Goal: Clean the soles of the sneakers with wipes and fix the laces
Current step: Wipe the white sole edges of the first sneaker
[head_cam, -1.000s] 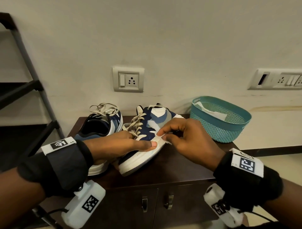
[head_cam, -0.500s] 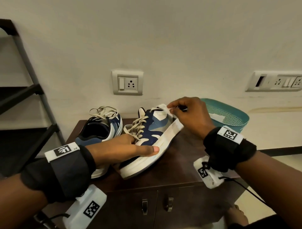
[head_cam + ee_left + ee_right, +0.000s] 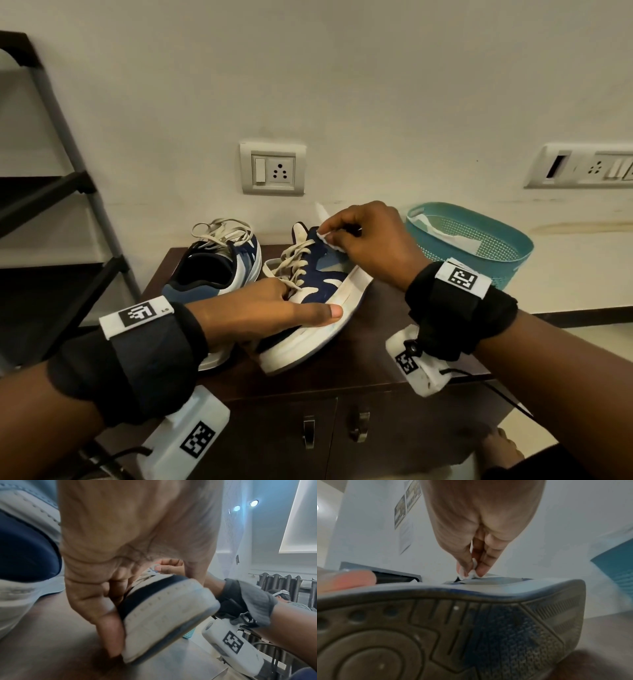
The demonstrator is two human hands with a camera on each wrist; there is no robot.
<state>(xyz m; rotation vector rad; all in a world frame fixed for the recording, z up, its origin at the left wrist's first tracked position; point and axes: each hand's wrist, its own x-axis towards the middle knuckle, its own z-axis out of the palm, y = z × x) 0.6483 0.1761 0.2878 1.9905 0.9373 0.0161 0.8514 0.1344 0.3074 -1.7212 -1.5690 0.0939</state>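
The right hand (image 3: 371, 245) pinches a small white wipe (image 3: 327, 237) between thumb and fingertips, pressing it on the upper of the tilted sneaker (image 3: 318, 291) near its toe. At 8 o'clock from it, the left hand (image 3: 260, 317) grips that sneaker's heel end, thumb laid along the white sole edge. The second sneaker (image 3: 219, 270) stands at 9 o'clock on the dark table (image 3: 376, 356). A teal basket (image 3: 479, 246) sits at 3 o'clock.
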